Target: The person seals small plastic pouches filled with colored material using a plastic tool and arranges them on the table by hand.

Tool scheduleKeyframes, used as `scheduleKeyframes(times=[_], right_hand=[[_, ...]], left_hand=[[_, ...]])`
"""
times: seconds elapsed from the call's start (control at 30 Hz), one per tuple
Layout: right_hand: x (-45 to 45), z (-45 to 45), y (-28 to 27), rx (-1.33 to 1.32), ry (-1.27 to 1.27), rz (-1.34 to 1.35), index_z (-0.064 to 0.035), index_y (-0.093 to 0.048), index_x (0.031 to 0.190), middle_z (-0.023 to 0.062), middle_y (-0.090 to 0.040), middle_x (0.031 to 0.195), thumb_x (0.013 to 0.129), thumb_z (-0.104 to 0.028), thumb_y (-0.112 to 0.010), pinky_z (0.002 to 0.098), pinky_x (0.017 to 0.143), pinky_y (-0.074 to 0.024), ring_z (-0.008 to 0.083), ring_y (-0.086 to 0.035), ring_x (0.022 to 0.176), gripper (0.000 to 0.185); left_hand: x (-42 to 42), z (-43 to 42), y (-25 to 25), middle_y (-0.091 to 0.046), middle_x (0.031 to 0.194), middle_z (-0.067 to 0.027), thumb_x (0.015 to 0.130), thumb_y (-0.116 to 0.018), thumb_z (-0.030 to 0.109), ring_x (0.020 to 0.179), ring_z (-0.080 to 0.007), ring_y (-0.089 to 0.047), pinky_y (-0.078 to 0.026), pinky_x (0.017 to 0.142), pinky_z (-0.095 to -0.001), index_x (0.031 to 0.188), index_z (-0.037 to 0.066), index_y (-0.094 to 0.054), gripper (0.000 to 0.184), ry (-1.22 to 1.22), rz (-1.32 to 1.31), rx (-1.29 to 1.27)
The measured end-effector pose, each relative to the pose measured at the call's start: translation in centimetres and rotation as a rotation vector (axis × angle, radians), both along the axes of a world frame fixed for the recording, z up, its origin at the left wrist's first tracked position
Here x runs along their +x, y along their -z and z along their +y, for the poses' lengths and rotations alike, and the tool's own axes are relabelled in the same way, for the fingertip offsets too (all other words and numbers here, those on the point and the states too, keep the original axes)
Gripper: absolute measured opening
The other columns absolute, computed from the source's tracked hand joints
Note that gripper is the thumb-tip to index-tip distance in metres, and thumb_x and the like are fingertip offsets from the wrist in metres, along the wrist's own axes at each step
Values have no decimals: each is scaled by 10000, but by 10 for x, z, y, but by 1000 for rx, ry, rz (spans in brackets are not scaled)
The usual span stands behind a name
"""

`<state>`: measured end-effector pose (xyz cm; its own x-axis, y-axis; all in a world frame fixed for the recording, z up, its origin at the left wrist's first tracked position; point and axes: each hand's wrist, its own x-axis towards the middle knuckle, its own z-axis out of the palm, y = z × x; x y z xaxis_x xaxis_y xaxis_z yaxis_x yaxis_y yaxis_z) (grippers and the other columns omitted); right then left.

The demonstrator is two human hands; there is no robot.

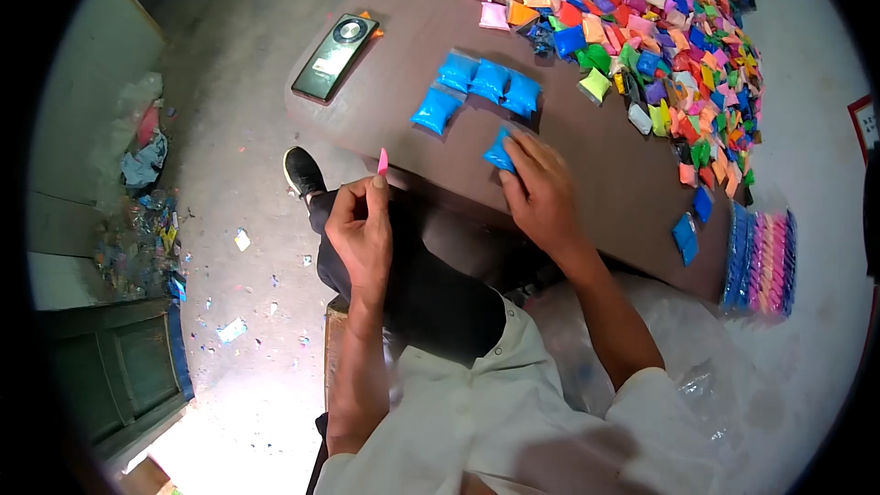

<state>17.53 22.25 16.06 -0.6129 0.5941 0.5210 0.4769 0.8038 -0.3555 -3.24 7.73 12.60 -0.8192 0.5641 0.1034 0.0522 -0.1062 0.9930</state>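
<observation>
Between the thumb and finger of my left hand [359,229] a small pointed pink piece [382,161] sticks up; its exact kind is unclear. This hand is closed, held just off the table's near edge. My right hand [545,191] is closed on a small blue packet [499,150] at the table, its fingers covering the packet's right side. Beyond that hand lie several similar blue packets: three in a row, including the middle one [489,80], and another packet [436,109] below the row's left end.
A phone [335,59] lies on the brown table [385,124] at the left. A big heap of colourful packets [655,37] covers the far right. Two blue packets [686,238] lie near the right edge, beside a bundle of packet strips [759,261]. Litter dots the floor.
</observation>
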Motion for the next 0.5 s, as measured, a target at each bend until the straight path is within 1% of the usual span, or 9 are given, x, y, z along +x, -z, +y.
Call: scheduleKeyframes(times=[0.03, 0.13, 0.27, 0.37, 0.43, 0.5], right_hand=[[-11, 7, -2, 41, -74, 9, 10, -649, 1321, 209, -646, 1352, 895, -87, -731, 500, 1057, -470, 412, -614, 1241, 444], [-29, 18, 4, 52, -111, 18, -1, -653, 1315, 192, -629, 1373, 901, -78, -721, 495, 1061, -458, 389, -597, 1270, 427], [-42, 27, 15, 55, -130, 6, -11, -651, 1325, 192, -624, 1377, 911, -86, -711, 503, 1066, -446, 383, -588, 1282, 425], [-46, 30, 17, 48, -123, -13, -18, -643, 1344, 190, -624, 1386, 922, -91, -697, 510, 1070, -438, 382, -583, 1290, 432], [-48, 32, 18, 19, -106, -28, -24, -637, 1361, 189, -621, 1400, 930, -103, -687, 512, 1076, -432, 381, -577, 1304, 441], [-48, 33, 20, 8, -105, -31, -26, -636, 1363, 189, -619, 1406, 932, -105, -684, 510, 1076, -432, 380, -577, 1306, 441]], left_hand=[[0, 2, 4, -627, 769, 16, 1040, -717, 230, 656, -43, -510, -393, 598, -218, 964, 1, -705, 241, -1, 19, 5], [0, 3, 6, -622, 759, 18, 1040, -718, 231, 651, -39, -506, -387, 592, -217, 963, 0, -706, 244, -13, 54, -11], [-4, 4, 9, -618, 752, 21, 1040, -719, 235, 640, -38, -501, -380, 582, -215, 966, 1, -707, 246, -32, 73, -18], [-5, 4, 6, -614, 747, 24, 1040, -720, 236, 631, -40, -495, -373, 577, -213, 965, 4, -705, 244, -42, 71, -69], [-7, 3, 6, -640, 797, 8, 1031, -722, 175, 712, -58, -538, -431, 662, -223, 978, -35, -715, 217, -25, 24, -99], [-8, 4, 6, -644, 800, 6, 1031, -722, 176, 716, -59, -541, -436, 669, -224, 980, -35, -716, 217, -24, 21, -102]])
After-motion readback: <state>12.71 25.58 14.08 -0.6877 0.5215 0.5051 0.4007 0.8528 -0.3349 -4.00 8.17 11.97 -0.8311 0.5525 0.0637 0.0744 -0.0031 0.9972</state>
